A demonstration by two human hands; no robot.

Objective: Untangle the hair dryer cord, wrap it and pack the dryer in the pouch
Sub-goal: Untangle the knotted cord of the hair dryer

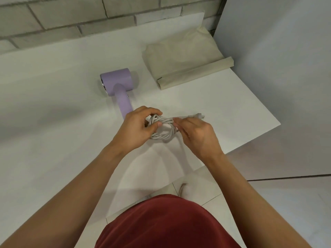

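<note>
A lilac hair dryer point(117, 83) lies on the white table point(53, 104), head toward the wall, handle pointing at me. Its pale grey cord point(163, 135) is gathered into a small coil just right of the handle's end. My left hand point(138, 127) grips the coil's left side, thumb over the loops. My right hand point(197, 135) pinches the cord's upper strands on the right. The plug point(198, 116) sticks out to the right beyond my right hand's fingers. A cream fabric pouch point(182, 59) lies flat at the back right, apart from both hands.
A grey brick wall point(89, 15) runs behind the table. The table's right edge point(259, 104) slants close to the pouch and plug, with a grey panel point(277, 68) beyond it. Tiled floor point(286, 212) and my red garment point(161, 224) are below.
</note>
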